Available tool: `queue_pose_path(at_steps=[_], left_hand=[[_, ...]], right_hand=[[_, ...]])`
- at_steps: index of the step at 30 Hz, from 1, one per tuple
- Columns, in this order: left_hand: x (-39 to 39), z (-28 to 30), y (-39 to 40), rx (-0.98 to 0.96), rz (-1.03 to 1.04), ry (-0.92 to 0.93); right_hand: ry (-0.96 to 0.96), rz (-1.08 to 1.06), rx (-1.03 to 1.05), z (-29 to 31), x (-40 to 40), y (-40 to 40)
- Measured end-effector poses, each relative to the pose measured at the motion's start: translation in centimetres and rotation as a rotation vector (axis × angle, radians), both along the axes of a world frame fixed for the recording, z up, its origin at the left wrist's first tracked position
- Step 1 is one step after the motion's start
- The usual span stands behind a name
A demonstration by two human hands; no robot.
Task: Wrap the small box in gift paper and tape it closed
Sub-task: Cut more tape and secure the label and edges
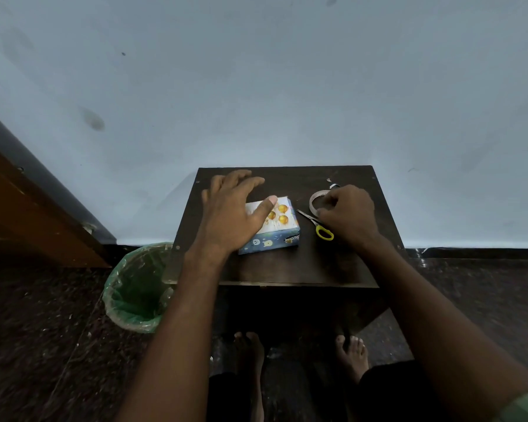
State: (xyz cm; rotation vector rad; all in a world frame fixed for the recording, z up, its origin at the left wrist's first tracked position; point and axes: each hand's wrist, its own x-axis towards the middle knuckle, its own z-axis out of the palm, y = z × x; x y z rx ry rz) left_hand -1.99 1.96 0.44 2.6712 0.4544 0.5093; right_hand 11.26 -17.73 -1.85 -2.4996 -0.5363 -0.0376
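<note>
Dark wooden table (287, 269), wrapped box (279, 226), scissors (317, 225), tape roll (316, 197)

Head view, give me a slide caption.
Left hand holds the wrapped box while right hand grips the tape roll.

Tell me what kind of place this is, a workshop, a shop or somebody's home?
Most likely a room in a home, not a shop. A small dark wooden table stands against a plain painted wall, a lined green waste bin sits on the speckled stone floor beside it, and the person's feet are bare.
</note>
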Motion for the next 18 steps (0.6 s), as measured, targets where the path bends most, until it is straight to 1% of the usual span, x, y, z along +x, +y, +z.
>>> queue_pose_path(at_steps=[2,4,9,10,12,14,15,17,18], left_hand=[[0.7,-0.1,-0.8,-0.005,-0.012,-0.044],[1.2,-0.1,-1.3,-0.029,-0.028,-0.032],[1.3,-0.9,-1.5,-0.04,-0.101,0.212],[1.3,-1.0,-1.5,-0.046,-0.116,0.221],[1.1,-0.9,-1.4,-0.05,-0.123,0.176],[1.2,-0.5,-1.5,-0.046,-0.1,0.076],[1.4,-0.3,-1.6,-0.052,-0.085,0.016],[1.7,-0.1,-1.8,-0.112,-0.089,-0.11],[1.9,0.0,-2.0,-0.16,-0.115,-0.167]], right_hand=[[0.0,0.026,-0.066,-0.4,0.3,0.3],[0.0,0.03,-0.083,-0.9,0.6,0.6],[0.026,0.04,-0.051,-1.0,1.0,0.5],[0.036,0.029,-0.007,-0.9,1.0,0.3],[0.063,-0.011,0.133,-0.4,1.0,0.2],[0.112,-0.032,0.332,0.3,0.8,0.3],[0.178,-0.025,0.461,0.6,0.5,0.5],[0.305,0.02,0.677,1.2,-0.4,0.9],[0.333,0.048,0.729,1.5,-0.9,1.0]])
